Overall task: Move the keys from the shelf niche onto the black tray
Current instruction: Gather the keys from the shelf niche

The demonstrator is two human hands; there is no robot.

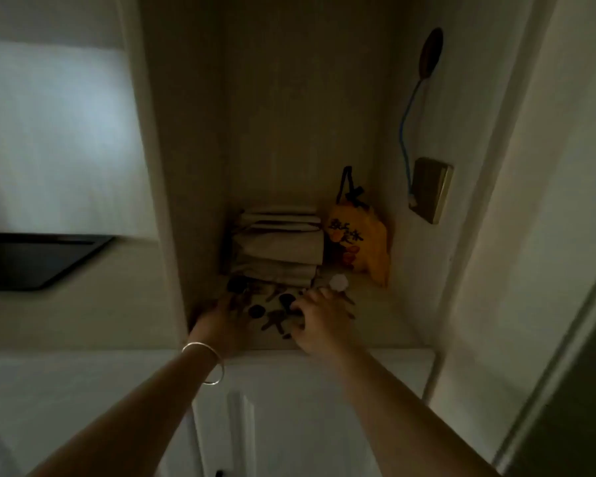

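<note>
Several dark keys lie scattered on the floor of a dim shelf niche, some with round black heads. My left hand rests flat at the niche's left front, fingers spread over the keys there; a silver bangle circles that wrist. My right hand reaches in from the right with its fingertips touching a black-headed key. Whether the fingers have closed on it is too dark to tell. The black tray sits on the counter to the left, outside the niche.
Folded beige cloth bags are stacked at the niche's back, with a yellow printed pouch beside them. A small white object lies near the keys. A wall switch plate with a blue cord is on the right wall. White cabinet doors are below.
</note>
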